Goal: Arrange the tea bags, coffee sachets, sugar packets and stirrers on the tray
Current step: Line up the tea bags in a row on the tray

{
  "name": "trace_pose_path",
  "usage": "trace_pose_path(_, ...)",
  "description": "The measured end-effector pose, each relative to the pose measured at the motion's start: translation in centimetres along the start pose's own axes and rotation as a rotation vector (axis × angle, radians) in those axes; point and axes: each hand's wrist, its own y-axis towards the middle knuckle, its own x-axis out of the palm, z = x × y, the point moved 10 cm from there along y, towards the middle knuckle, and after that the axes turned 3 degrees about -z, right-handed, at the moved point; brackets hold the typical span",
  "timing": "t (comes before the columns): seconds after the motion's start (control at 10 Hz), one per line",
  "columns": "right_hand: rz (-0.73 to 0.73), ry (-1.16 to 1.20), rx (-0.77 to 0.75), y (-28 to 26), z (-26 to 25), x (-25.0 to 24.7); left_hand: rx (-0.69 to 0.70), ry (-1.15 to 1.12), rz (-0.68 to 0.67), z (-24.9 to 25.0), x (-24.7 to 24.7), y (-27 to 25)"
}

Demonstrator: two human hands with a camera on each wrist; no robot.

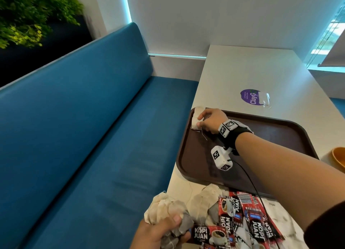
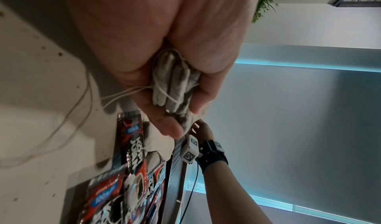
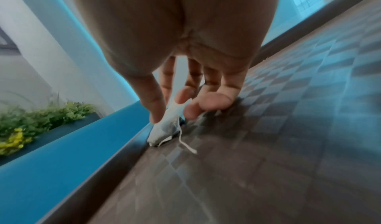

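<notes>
Right hand (image 1: pixel 210 120) pinches a tea bag (image 1: pixel 197 118) at the tray's (image 1: pixel 280 134) far left corner. Left hand (image 1: pixel 158 232) grasps a bunch of tea bags (image 1: pixel 164 209) at the surface's (image 1: pixel 242 69) near left edge.

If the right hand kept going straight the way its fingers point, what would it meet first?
Probably the raised rim of the brown plastic tray: the right hand points at its far left corner, pinching a white paper tea bag lying against that rim. Beyond lies the blue bench.

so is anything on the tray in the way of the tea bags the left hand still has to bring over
Nothing visible blocks them. The left hand grips a bunch of tea bags beside the tray, whose floor is bare except the far left corner, where the right hand holds one tea bag.
</notes>
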Motion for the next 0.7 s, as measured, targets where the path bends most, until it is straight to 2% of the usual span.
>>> trace_pose_path(0.1,-0.056,-0.150,-0.010,-0.2,-0.3,0.8,0.099,0.223,-0.191,1.6,-0.7,1.4)
trace_pose_path(0.2,-0.033,-0.121,-0.004,-0.7,-0.6,0.8,-0.122,0.248,-0.244,11.8,14.3,-5.5)
trace_pose_path(0.3,0.053,-0.022,0.006,-1.9,-0.8,-0.7,-0.079,0.408,-0.248,11.7,13.9,-5.4)
trace_pose_path(0.4,0.074,0.037,-0.033,-5.2,-2.2,-2.4,-0.142,0.275,-0.236,11.5,14.1,-6.6)
trace_pose_path(0.5,0.011,0.102,-0.100,-10.5,-4.2,-3.5,-0.133,0.170,-0.217,12.1,14.9,-7.4)
trace_pose_path(0.6,-0.084,0.195,-0.155,-17.4,-5.8,-3.6,-0.121,0.054,-0.275,12.5,16.4,-8.8)
trace_pose_path(0.7,-0.162,0.312,-0.192,-24.7,-6.7,-2.9,-0.087,0.043,-0.345,13.2,17.6,-10.2)
